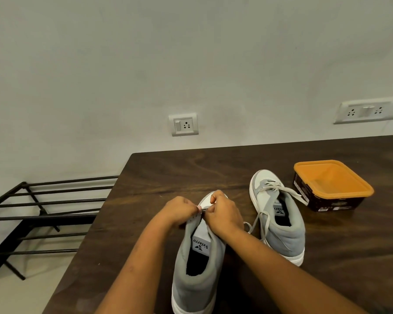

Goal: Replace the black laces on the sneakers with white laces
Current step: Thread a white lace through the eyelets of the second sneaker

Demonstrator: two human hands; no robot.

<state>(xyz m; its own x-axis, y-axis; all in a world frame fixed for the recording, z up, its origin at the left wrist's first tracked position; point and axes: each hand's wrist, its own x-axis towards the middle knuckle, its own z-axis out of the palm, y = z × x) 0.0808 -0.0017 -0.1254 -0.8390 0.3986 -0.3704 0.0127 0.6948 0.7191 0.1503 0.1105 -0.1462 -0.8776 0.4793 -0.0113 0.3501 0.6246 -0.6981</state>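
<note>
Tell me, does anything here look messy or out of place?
Only the far sneaker: its white lace is loose and untied, ends trailing on the table, one by the orange tub. Nothing looks spilled or damaged.

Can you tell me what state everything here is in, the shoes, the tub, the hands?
Near sneaker: upright, upper eyelets unlaced.
Far sneaker: upright, white lace threaded low only, ends loose.
Orange tub: open, no lid, looks empty.
Left hand: pinches pale lace tip at the near sneaker's eyelets.
Right hand: grips the near sneaker's front.

Single head-worn view, forward and down, close over the table (191, 168)
</note>
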